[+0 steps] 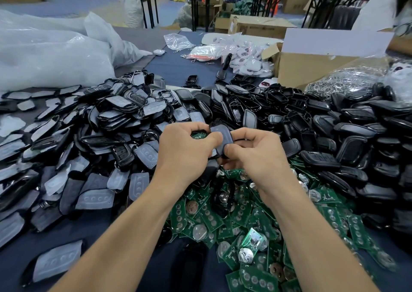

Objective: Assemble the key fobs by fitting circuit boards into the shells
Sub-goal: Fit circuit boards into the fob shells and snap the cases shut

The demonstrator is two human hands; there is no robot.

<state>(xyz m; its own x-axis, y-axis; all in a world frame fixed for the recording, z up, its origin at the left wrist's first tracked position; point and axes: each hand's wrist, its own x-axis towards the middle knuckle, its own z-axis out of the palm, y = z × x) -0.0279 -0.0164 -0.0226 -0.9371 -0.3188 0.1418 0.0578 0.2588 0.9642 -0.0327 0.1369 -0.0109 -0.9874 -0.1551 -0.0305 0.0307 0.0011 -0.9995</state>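
Nearest, just below the held shell (pixel 220 135): a heap of green circuit boards (pixel 245 220), showing round silver coin cells and rows of button contacts, spread over the dark blue bench (pixel 176 68). Above that heap, two bare forearms reaching in from the near edge and converging on the shell.

Left hand (pixel 185 149) curled, thumb pressing on the shell's face, fingers wrapped behind. A sliver of green board (pixel 199 135) peeks out by those fingers, just left of the shell. Right hand (pixel 256 155) curled as well, thumb on the shell's lower end, fingers tucked beneath. So pinched from both sides.

The shell itself: dark, oblong, round-cornered, greyish face turned up, tilted between the two thumbs.

Left of the shell, a sprawl of black frames with grey rubber button pads (pixel 107 135). Right of it, a mound of glossy black shell halves (pixel 334 131).

Beyond the shell, clear bags of white fobs (pixel 245 57), a cardboard box (pixel 312 66), and, far left, big white sacks (pixel 49 55).
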